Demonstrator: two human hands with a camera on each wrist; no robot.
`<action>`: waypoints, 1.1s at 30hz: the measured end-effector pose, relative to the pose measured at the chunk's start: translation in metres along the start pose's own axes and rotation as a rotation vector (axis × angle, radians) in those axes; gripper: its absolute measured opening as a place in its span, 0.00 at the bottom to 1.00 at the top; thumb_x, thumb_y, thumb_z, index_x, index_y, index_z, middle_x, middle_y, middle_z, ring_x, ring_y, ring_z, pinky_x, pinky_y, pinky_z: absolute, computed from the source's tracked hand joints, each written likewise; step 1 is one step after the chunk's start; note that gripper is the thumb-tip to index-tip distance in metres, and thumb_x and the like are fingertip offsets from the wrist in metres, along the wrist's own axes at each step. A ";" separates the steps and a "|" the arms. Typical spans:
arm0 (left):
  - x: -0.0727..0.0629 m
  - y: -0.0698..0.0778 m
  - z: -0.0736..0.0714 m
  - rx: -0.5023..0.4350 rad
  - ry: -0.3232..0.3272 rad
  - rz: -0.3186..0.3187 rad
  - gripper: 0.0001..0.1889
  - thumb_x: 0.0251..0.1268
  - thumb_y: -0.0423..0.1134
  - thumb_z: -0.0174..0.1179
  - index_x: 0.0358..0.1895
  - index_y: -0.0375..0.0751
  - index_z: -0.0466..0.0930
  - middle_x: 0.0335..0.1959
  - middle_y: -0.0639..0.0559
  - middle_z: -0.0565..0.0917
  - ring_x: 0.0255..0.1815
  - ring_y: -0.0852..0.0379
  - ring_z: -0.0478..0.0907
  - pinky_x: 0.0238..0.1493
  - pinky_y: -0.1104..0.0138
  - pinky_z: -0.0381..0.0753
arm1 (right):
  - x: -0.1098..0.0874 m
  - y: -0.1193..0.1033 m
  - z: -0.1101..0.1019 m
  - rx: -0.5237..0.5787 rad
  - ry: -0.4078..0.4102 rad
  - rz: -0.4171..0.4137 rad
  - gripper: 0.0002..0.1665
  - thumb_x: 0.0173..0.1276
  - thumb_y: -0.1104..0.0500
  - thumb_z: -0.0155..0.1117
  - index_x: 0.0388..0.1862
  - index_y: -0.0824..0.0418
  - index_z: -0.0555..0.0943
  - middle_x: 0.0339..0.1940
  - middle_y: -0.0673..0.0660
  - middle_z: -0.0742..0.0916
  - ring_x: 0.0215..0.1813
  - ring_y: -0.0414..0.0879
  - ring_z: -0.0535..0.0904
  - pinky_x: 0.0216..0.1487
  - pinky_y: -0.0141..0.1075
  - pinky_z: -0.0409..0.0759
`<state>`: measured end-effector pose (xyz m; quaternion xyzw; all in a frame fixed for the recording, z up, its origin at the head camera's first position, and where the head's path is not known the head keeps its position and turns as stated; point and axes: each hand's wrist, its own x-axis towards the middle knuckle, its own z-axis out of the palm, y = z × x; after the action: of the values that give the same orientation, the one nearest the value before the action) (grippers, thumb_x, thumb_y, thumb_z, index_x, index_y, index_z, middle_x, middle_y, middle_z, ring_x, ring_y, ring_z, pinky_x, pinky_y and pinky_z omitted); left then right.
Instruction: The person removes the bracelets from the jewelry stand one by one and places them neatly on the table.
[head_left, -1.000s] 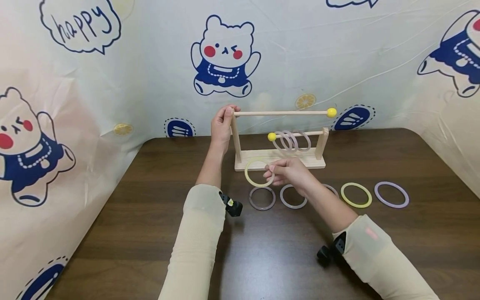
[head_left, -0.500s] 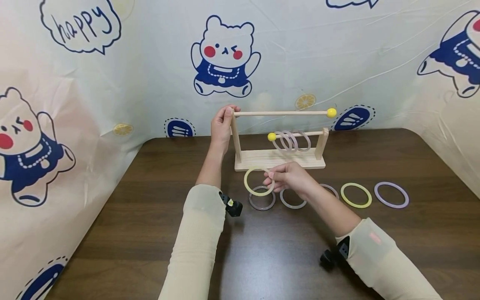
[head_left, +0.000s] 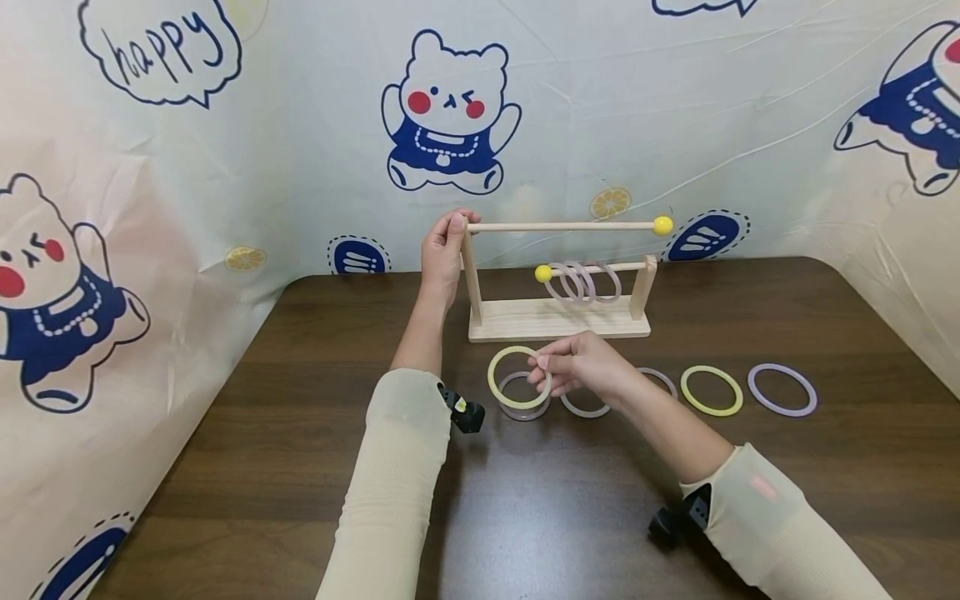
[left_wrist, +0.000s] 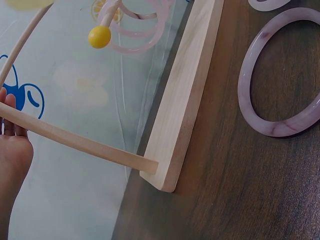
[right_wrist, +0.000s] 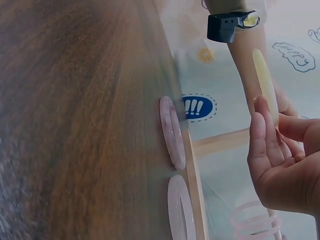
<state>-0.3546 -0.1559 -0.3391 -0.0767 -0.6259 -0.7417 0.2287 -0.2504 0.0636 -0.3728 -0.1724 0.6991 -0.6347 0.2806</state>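
Note:
My left hand (head_left: 441,254) grips the top of the left post of a wooden bangle stand (head_left: 558,319), where the upper rod begins. The thumb is on the near side. In front of the stand, my right hand (head_left: 585,362) pinches a pale yellow bangle (right_wrist: 266,85) by its right edge, between thumb and fingers. In the head view the yellow bangle overlaps a mauve bangle (left_wrist: 245,85) on the table. Several pale pink bangles (left_wrist: 137,50) hang on the lower rod, which ends in a yellow ball (head_left: 543,273). No bangle hangs on the upper rod (head_left: 562,227).
On the brown table (head_left: 555,533), a whitish bangle (head_left: 585,412) lies partly behind my right hand. Another is mostly covered by the right forearm. Farther right lie a yellow-green bangle (head_left: 712,412) and a purple bangle (head_left: 787,412). A printed cloth (head_left: 570,108) hangs behind the table.
My right hand has come down and nearer with the yellow bangle, from the stand's base to over the mauve bangle. The left hand and stand have stayed still.

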 end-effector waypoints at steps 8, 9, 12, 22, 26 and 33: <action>0.000 0.002 0.000 0.005 -0.003 -0.004 0.18 0.70 0.43 0.49 0.47 0.29 0.77 0.33 0.60 0.82 0.50 0.39 0.71 0.49 0.68 0.69 | -0.003 -0.003 0.001 -0.060 -0.063 0.023 0.17 0.69 0.65 0.54 0.48 0.79 0.75 0.30 0.58 0.86 0.27 0.41 0.81 0.32 0.36 0.80; 0.000 0.002 0.000 0.006 -0.001 -0.003 0.17 0.70 0.43 0.49 0.46 0.30 0.77 0.33 0.60 0.82 0.48 0.41 0.73 0.49 0.68 0.69 | -0.004 -0.003 0.001 -0.063 -0.068 0.023 0.16 0.69 0.64 0.54 0.48 0.78 0.76 0.30 0.59 0.86 0.27 0.41 0.81 0.32 0.35 0.80; 0.000 0.001 0.000 0.007 0.005 -0.007 0.15 0.70 0.43 0.49 0.44 0.34 0.79 0.33 0.59 0.82 0.45 0.47 0.75 0.48 0.68 0.69 | -0.005 -0.003 0.002 -0.068 -0.083 0.025 0.16 0.68 0.64 0.55 0.48 0.78 0.77 0.30 0.60 0.86 0.26 0.41 0.80 0.31 0.35 0.80; 0.001 0.001 0.000 0.008 -0.002 -0.009 0.18 0.70 0.43 0.49 0.47 0.28 0.77 0.34 0.60 0.82 0.43 0.55 0.76 0.49 0.67 0.69 | -0.010 0.000 0.005 -0.098 -0.165 0.036 0.17 0.68 0.66 0.54 0.47 0.81 0.75 0.30 0.62 0.86 0.28 0.43 0.82 0.29 0.33 0.79; 0.001 0.001 0.000 0.008 -0.003 -0.006 0.17 0.70 0.42 0.49 0.47 0.29 0.77 0.33 0.60 0.82 0.40 0.60 0.76 0.49 0.67 0.70 | -0.012 0.002 0.007 -0.107 -0.200 0.041 0.16 0.68 0.67 0.54 0.46 0.82 0.75 0.29 0.62 0.86 0.27 0.42 0.82 0.29 0.33 0.79; 0.001 0.002 0.000 0.011 -0.004 -0.006 0.18 0.70 0.43 0.49 0.47 0.28 0.77 0.34 0.59 0.83 0.41 0.59 0.76 0.50 0.67 0.69 | -0.013 0.006 0.012 -0.114 -0.257 0.053 0.15 0.66 0.69 0.54 0.44 0.82 0.75 0.26 0.60 0.85 0.24 0.42 0.82 0.28 0.33 0.79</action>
<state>-0.3543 -0.1563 -0.3375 -0.0750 -0.6307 -0.7388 0.2255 -0.2320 0.0627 -0.3769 -0.2492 0.6965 -0.5593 0.3741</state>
